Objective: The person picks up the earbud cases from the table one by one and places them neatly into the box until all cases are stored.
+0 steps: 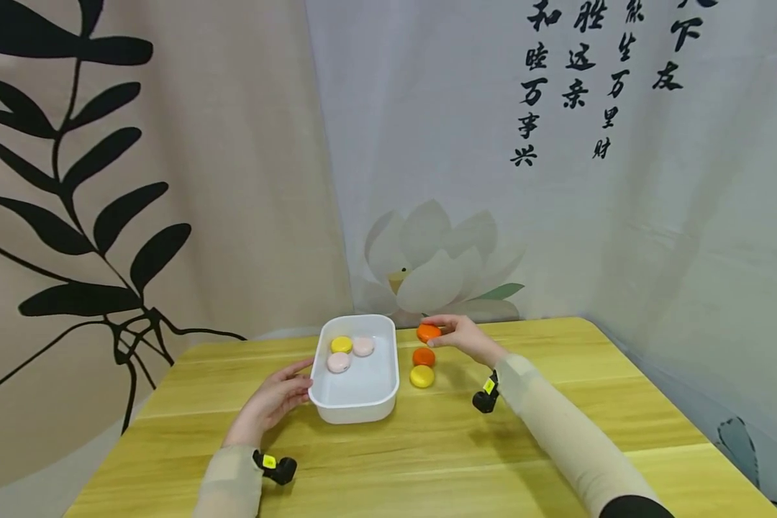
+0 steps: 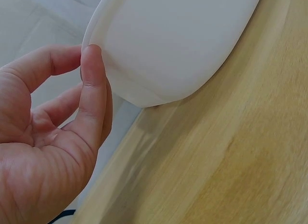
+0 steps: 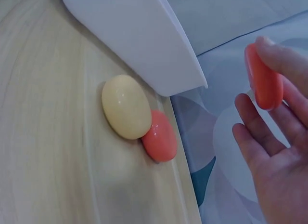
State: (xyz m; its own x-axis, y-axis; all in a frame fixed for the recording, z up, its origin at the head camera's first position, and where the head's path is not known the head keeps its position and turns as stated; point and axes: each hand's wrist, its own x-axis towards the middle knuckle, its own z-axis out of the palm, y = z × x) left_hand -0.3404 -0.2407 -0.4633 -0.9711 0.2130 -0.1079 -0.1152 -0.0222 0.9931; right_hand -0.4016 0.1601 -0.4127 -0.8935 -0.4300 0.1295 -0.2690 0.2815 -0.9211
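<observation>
Right grip: the right grip (image 1: 469,339) pinches an orange disc (image 1: 429,332) between thumb and fingertips; two other fingers extend apart from it.
Held disc's place: off the counter (image 1: 362,475), just right of the far part of the white container (image 1: 362,396).
Held disc's axis: long axis runs roughly left to right in the head view; the right wrist view shows it nearly on edge, running steeply and slightly tilted.
Left grip: the left grip (image 1: 275,401) pinches the container's left rim between thumb and fingers.
Container's axis: lengthwise from the near side toward the far edge, mouth up.
Orange count: two, the held one and a second orange disc (image 1: 424,357) on the counter.
Yellow count: two, a yellow disc (image 1: 421,376) on the counter nearer the person than the second orange, and another yellow disc (image 1: 341,344) in the container.
Pink count: two pale pink discs (image 1: 363,347), both in the container, bunched with the yellow one toward its far left.
Edges: the counter's far edge runs near the container's far end.
Room: bare container floor toward its near end; open counter to the right and nearer the person.
</observation>
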